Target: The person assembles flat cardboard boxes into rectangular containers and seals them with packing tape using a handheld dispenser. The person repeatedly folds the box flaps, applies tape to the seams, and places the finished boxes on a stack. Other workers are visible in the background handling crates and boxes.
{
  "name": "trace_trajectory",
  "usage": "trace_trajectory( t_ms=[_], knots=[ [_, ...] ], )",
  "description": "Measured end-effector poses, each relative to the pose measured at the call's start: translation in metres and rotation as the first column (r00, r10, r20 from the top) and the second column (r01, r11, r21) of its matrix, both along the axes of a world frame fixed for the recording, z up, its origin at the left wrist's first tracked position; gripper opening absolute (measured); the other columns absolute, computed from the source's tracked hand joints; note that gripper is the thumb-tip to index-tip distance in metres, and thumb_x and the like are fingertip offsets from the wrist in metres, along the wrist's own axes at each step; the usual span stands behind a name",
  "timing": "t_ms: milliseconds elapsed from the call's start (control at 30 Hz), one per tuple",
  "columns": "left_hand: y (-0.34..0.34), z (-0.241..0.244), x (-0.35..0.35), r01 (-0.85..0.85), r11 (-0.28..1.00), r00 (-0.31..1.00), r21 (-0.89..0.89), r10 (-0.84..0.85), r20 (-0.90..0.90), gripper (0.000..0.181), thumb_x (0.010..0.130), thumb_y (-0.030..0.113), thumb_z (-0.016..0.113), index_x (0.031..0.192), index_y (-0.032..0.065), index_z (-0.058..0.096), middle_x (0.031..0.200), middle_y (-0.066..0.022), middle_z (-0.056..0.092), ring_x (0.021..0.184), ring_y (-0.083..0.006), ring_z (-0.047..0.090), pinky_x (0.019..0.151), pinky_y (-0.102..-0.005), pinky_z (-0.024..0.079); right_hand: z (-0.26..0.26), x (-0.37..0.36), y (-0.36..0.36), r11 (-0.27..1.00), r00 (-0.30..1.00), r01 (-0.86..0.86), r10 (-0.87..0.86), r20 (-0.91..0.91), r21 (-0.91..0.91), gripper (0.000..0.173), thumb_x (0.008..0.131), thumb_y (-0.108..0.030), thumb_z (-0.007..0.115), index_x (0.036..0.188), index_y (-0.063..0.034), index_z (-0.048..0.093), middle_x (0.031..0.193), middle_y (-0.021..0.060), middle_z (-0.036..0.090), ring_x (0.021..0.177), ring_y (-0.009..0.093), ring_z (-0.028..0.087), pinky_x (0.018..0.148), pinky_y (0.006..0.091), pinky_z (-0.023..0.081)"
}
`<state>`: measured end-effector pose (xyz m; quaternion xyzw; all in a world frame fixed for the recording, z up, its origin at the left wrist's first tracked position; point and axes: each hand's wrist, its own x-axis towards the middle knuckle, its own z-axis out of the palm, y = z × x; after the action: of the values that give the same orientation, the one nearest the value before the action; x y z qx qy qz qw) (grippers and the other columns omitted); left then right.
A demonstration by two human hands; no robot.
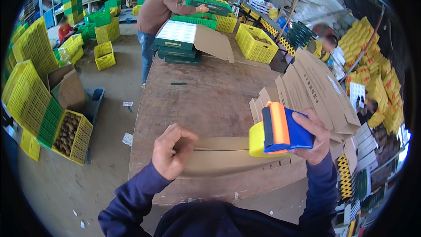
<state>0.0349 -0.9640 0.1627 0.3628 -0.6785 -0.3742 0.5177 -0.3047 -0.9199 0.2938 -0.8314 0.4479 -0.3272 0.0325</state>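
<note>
In my right hand (314, 138) is a blue and orange tape dispenser (279, 128) with a roll of yellow tape (257, 138) on it. The dispenser hangs over the right part of a long cardboard carton (227, 161) lying on the wooden table. A seam between two flaps runs along the carton's top. My left hand (172, 149) is by the carton's left end, its fingers curled and blurred. Whether those fingers hold anything, I cannot tell.
Folded cardboard cartons (309, 95) lean in a row at the right. Green boxes (176, 44) with a white tray are stacked at the table's far end, near a person (158, 16) and a yellow crate (256, 44). A crate of brown round produce (69, 135) stands left of the table.
</note>
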Motion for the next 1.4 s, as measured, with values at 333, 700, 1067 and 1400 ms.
trace_trajectory(
  t_ms=[333, 700, 1067, 1400],
  knots=[
    [-0.015, -0.031, -0.006, -0.041, 0.997, 0.866, 0.071, 0.071, -0.496, 0.028, 0.081, -0.013, 0.052, 0.106, 0.0000, 0.057, 0.095, -0.0119, 0.059, 0.088, -0.0224, 0.062, 0.081, -0.0318, 0.050, -0.004, 0.131, -0.042, 0.943, 0.952, -0.279, 0.246, 0.183, 0.183, 0.076, 0.068, -0.014, 0.089, 0.137, -0.0037, 0.060, 0.111, 0.0156, 0.057, 0.100, 0.026, 0.060, 0.090, 0.0328, 0.048],
    [-0.007, -0.005, 0.019, -0.062, 0.997, 0.785, 0.042, 0.075, -0.615, 0.014, 0.104, 0.012, 0.049, 0.105, 0.0008, 0.057, 0.097, -0.0038, 0.055, 0.089, -0.0103, 0.055, 0.081, -0.0237, 0.044, -0.025, 0.127, -0.058, 0.957, 0.946, -0.251, 0.210, 0.248, 0.144, 0.083, 0.069, -0.020, 0.089, 0.141, 0.0008, 0.053, 0.121, 0.0172, 0.056, 0.109, 0.026, 0.057, 0.098, 0.0367, 0.044],
    [0.003, -0.007, 0.033, 0.108, 0.993, 0.801, 0.048, -0.058, -0.596, 0.023, 0.104, 0.020, 0.055, 0.112, -0.0014, 0.061, 0.101, -0.0062, 0.059, 0.095, -0.0137, 0.056, 0.087, -0.0290, 0.046, -0.030, 0.119, -0.041, 0.937, 0.914, -0.294, 0.218, 0.342, 0.187, 0.086, 0.070, -0.021, 0.089, 0.143, 0.0032, 0.050, 0.130, 0.0219, 0.057, 0.118, 0.029, 0.058, 0.104, 0.0406, 0.042],
    [0.016, 0.004, 0.034, -0.046, 0.981, 0.877, -0.188, -0.051, -0.479, 0.039, 0.089, 0.018, 0.070, 0.121, -0.0020, 0.061, 0.112, -0.0124, 0.058, 0.102, -0.0216, 0.057, 0.091, -0.0334, 0.046, -0.040, 0.114, -0.038, 0.926, 0.854, -0.337, 0.225, 0.470, 0.169, 0.090, 0.071, -0.018, 0.089, 0.146, 0.0045, 0.045, 0.138, 0.0214, 0.055, 0.123, 0.028, 0.057, 0.106, 0.0398, 0.042]
  ],
)
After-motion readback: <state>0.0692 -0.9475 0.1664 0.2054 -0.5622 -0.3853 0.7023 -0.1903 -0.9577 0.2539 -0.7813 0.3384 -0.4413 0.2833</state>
